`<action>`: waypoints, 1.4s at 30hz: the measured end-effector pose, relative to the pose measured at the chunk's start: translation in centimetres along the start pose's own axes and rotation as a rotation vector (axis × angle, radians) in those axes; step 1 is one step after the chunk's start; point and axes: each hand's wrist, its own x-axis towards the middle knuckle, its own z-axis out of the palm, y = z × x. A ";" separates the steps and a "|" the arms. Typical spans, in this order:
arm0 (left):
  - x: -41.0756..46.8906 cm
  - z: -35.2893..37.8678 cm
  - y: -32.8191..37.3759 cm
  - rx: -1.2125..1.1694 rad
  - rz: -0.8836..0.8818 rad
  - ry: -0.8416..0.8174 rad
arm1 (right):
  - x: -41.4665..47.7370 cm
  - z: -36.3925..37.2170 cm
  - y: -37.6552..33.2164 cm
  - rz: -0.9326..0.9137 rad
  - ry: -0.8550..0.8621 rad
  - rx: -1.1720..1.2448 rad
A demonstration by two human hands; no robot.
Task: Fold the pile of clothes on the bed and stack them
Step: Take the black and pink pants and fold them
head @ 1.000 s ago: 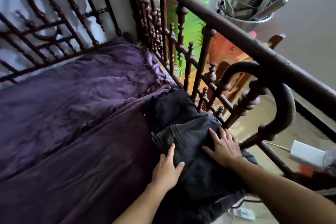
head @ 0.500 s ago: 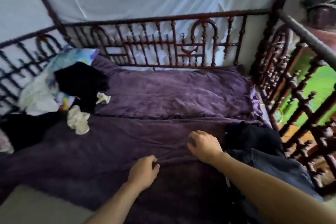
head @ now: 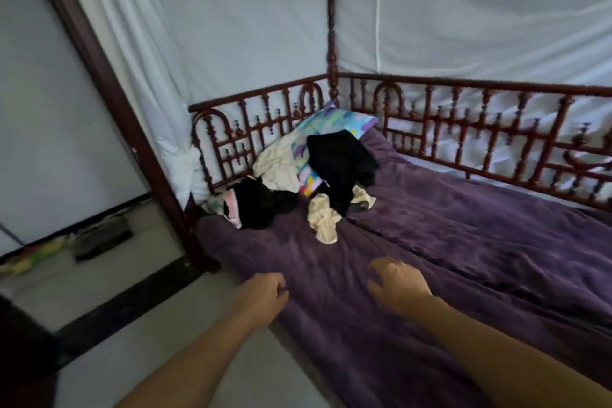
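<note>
Bed (head: 480, 242) with purple cover fills the lower right of the frame. Pile (head: 334, 162) sits unfolded at centre frame, against the rail, partly on a pillow (head: 337, 119): black and cream pieces mixed. Cream piece (head: 323, 220) lies nearest, at the pile's lower edge. Step looks like fetching the next garment. Next move needs a reach up the frame to the pile, taking one piece only. Left hand (head: 261, 295) and right hand (head: 397, 285) are at lower centre, forearms extended, palms down. Both grips are loosely curled and empty, well apart from the pile.

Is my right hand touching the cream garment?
Apart. The head view shows bare purple blanket between the right hand and the cream garment.
</note>
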 end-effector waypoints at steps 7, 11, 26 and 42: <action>2.8 -7.3 -11.2 0.017 -0.062 0.029 | 9.8 3.2 -10.8 -0.097 -0.052 0.003; 5.7 -9.0 -14.7 0.028 -0.061 0.035 | 15.3 5.1 -13.5 -0.124 -0.111 -0.005; 29.4 -14.5 -25.7 -0.009 -0.138 0.079 | 42.2 10.2 -18.5 -0.090 -0.127 0.009; 51.4 -21.1 -47.1 0.015 0.005 0.028 | 62.9 21.9 -32.6 0.084 -0.213 0.063</action>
